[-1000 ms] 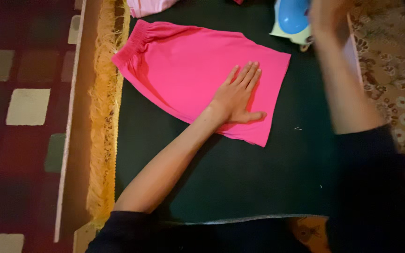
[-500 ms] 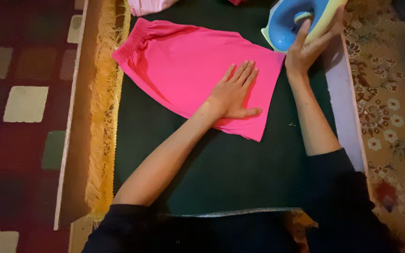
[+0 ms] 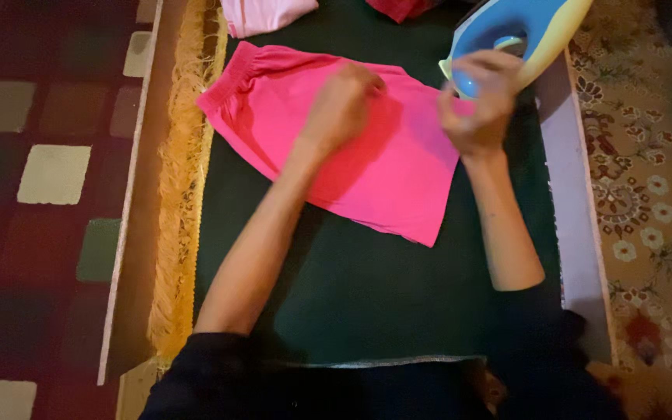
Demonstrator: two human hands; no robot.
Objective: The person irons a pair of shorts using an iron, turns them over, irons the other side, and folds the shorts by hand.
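I take the pink shorts (image 3: 367, 148) as my landmark; they lie flat on the dark green cloth (image 3: 367, 288) that covers the table (image 3: 577, 233), elastic waistband toward the far left corner, leg hems toward the near right. My left hand (image 3: 341, 103) is curled into a loose fist and rests on the upper middle of the shorts, knuckles up, seemingly bunching or pinching the fabric, though the blur keeps me from telling whether any cloth is actually caught in it; my right hand (image 3: 476, 101) is closed at the far right edge of the shorts, and it overlaps the heel of the blue and yellow iron (image 3: 519, 31), which stands just beyond that corner; I cannot tell whether it grips the iron or the fabric's edge. A pale pink garment (image 3: 262, 14) and a scrap of red cloth (image 3: 398, 8) lie beyond the shorts at the far edge; a yellow fringe (image 3: 180, 179) runs along the table left of them; a patterned carpet (image 3: 647, 171) shows to the right. To do this well, I judge the fabric wants drawing taut between the two hands so no crease lies under the soleplate; the left hand should flatten out and keep clear of the iron's path; the iron should travel along the grain from the hem side toward the gathered waistband, not across it.
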